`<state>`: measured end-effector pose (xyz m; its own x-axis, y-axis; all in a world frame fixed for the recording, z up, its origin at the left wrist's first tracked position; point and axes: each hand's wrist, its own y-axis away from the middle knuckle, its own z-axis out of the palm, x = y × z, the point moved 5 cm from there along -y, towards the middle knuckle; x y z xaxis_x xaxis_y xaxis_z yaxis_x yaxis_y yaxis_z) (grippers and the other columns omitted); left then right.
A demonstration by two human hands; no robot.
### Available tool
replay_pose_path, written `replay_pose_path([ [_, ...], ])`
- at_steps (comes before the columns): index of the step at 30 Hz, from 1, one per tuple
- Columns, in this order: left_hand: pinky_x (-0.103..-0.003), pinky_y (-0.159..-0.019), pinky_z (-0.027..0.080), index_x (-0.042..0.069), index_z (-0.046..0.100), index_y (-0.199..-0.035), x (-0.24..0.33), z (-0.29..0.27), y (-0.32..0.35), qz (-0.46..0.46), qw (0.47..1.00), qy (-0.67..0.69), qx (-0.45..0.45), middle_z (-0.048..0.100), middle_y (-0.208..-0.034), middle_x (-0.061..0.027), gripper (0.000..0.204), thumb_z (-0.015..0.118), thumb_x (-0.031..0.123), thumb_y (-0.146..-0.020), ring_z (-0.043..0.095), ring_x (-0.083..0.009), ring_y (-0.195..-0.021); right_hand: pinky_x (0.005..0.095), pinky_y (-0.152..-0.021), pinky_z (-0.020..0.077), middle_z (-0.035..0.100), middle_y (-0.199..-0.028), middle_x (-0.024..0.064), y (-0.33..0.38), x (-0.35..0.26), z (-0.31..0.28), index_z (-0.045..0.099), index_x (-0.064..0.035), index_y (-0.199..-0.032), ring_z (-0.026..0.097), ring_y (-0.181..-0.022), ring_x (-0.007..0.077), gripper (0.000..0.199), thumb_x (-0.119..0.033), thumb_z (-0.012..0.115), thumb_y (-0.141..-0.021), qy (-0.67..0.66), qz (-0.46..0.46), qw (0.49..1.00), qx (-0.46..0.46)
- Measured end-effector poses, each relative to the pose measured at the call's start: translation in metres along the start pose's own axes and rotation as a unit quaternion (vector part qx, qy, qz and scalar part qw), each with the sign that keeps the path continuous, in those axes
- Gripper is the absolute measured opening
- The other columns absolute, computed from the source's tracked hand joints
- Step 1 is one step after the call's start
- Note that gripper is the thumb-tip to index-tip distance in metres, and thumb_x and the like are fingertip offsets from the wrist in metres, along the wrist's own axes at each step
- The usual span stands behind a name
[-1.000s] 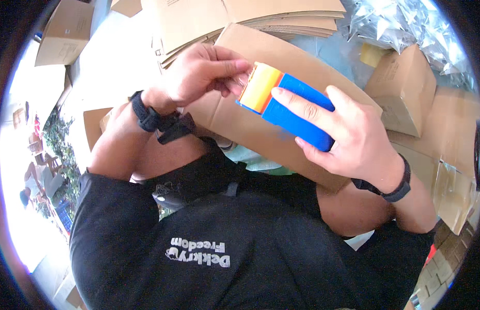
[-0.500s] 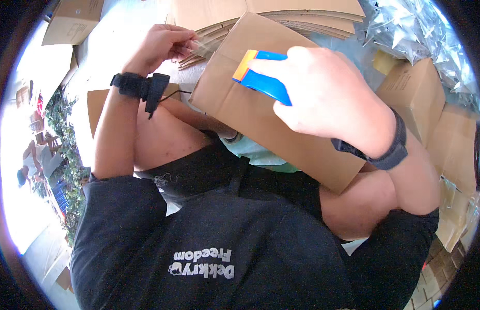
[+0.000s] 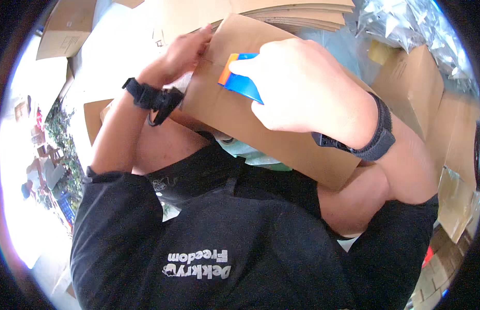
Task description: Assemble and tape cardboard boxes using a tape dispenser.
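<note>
A brown cardboard box [image 3: 296,139] lies tilted across my lap. My right hand [image 3: 307,85] is closed around a blue tape dispenser with an orange edge [image 3: 241,77], held against or just over the box's upper face. Whether a roll of tape is inside it is hidden by the hand. My left hand [image 3: 188,56] is at the box's far left end, fingers extended along that edge and partly hidden behind it; they look slightly blurred. No held thing shows in this hand. Black straps circle both wrists.
Flattened cardboard sheets [image 3: 281,11] are stacked beyond the box. Crinkled silvery plastic film [image 3: 405,26] lies at the far right, with another cardboard box [image 3: 413,85] below it. An open carton [image 3: 69,33] stands at the far left. My bent legs flank the box.
My left hand has come from beyond the box, where it pinched a clear strip, right and down to the box's end. My right hand with the dispenser has shifted slightly left.
</note>
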<state>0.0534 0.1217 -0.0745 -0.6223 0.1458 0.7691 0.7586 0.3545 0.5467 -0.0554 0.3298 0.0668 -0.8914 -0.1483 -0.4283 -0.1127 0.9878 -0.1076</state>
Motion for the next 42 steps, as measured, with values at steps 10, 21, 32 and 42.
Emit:
replay_pose_path([
  [10,-0.046,-0.102,0.045,-0.007,0.069,-0.115,-0.005,0.010,-0.038,0.135,0.961,-0.177,0.161,0.069,-0.111,-0.0332,0.080,0.026,0.061,-0.107,0.064,-0.0442,-0.114,0.0455,-0.072,0.0526,0.057,-0.097,0.0165,0.112,0.018,-0.046,0.062,-0.0262,-0.138,0.063,-0.082,0.0384,0.069,-0.006,0.069,-0.073,0.028,0.190,0.980,-0.050],
  [21,-0.034,-0.108,0.043,-0.007,0.057,-0.137,0.031,0.026,-0.012,0.043,0.984,-0.161,0.065,0.067,-0.128,-0.0190,0.073,0.032,0.055,-0.110,0.061,-0.0224,-0.119,0.0439,-0.071,0.0451,0.046,-0.087,0.0147,0.342,0.011,-0.081,0.068,-0.0243,-0.132,0.054,-0.081,0.0364,0.062,-0.005,0.069,-0.073,0.107,0.363,0.921,-0.091],
  [32,-0.037,-0.110,0.041,-0.006,0.053,-0.141,0.037,0.025,-0.013,0.042,0.978,-0.182,0.089,0.064,-0.133,-0.0227,0.070,0.030,0.053,-0.110,0.058,-0.0282,-0.125,0.0468,-0.075,0.0490,0.053,-0.089,0.0153,0.311,0.073,-0.059,0.065,-0.0322,-0.135,0.058,-0.084,0.0378,0.063,-0.003,0.065,-0.079,0.113,0.306,0.936,-0.130],
  [42,-0.038,-0.115,0.037,-0.007,0.057,-0.138,0.193,0.042,0.118,0.414,0.899,-0.143,0.012,0.061,-0.140,-0.0204,0.042,0.045,0.016,-0.106,0.055,-0.0283,-0.133,0.0469,-0.073,0.0528,0.062,-0.084,0.0143,0.273,0.071,-0.049,0.075,-0.0278,-0.117,0.065,-0.083,0.0374,0.039,-0.025,0.077,-0.077,0.045,0.343,0.929,-0.132],
])
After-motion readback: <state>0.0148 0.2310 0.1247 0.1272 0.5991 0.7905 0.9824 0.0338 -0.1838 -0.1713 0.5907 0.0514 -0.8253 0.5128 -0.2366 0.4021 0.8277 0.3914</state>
